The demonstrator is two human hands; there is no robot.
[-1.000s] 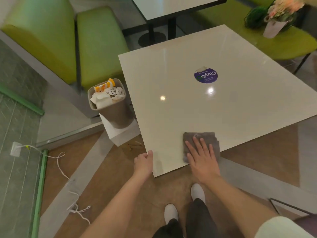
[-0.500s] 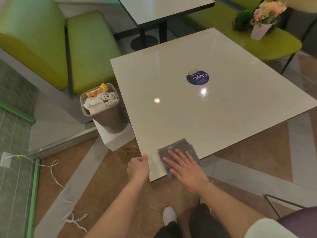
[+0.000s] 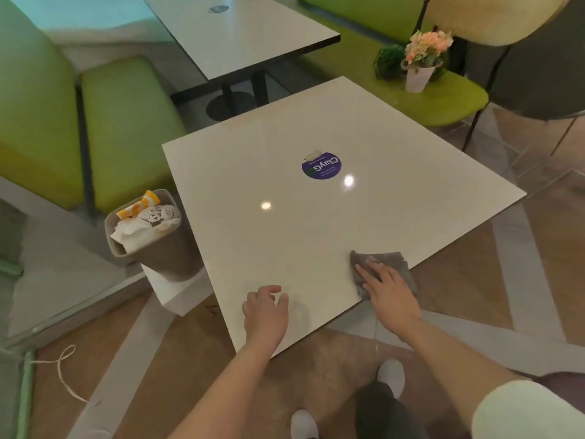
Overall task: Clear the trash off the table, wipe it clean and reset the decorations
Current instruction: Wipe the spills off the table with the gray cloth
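Note:
A white square table with a round purple sticker fills the middle of the view. My right hand lies flat with straight fingers on a grey cloth at the table's near right edge. My left hand rests at the near corner of the table, fingers loosely curled, holding nothing. A grey bin full of paper trash and cups stands left of the table. A pink flower pot and a green ball plant sit on the green bench behind the table.
A white block under the bin sits by the table's left edge. Green benches stand at left and at the back. A second table is behind. A chair stands at the right. A white cord lies on the floor.
My right hand slid the cloth rightward along the near edge. My left hand moved from gripping the edge onto the tabletop corner. The view shifted.

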